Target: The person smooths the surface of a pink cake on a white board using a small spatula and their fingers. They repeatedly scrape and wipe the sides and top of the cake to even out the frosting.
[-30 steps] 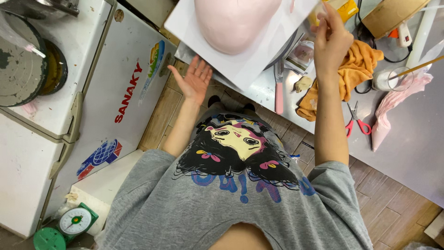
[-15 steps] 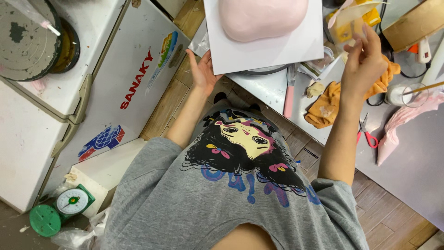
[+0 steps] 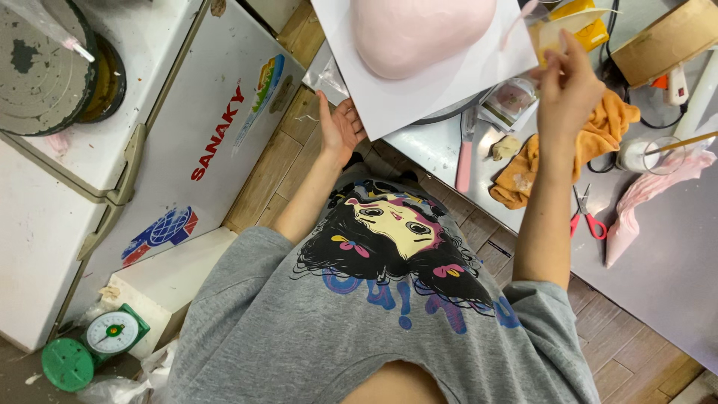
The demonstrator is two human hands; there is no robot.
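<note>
At the far left, a green scale (image 3: pixel 112 333) is sitting on the floor beside a white freezer (image 3: pixel 187 150). Moving right, the left hand (image 3: pixel 340 129) is lying open, fingers spread, palm against the edge of the white board (image 3: pixel 389 97), apparently steadying it, judging by the contact. The board is carrying a pink dome (image 3: pixel 419 30), which is resting near the counter's front edge. Further right, the right hand (image 3: pixel 568 86) is pinching a pale card (image 3: pixel 557 37) beside the dome, seemingly kept ready for smoothing. An orange cloth (image 3: pixel 606 135) and red scissors (image 3: pixel 587 217) are lying just right of it.
</note>
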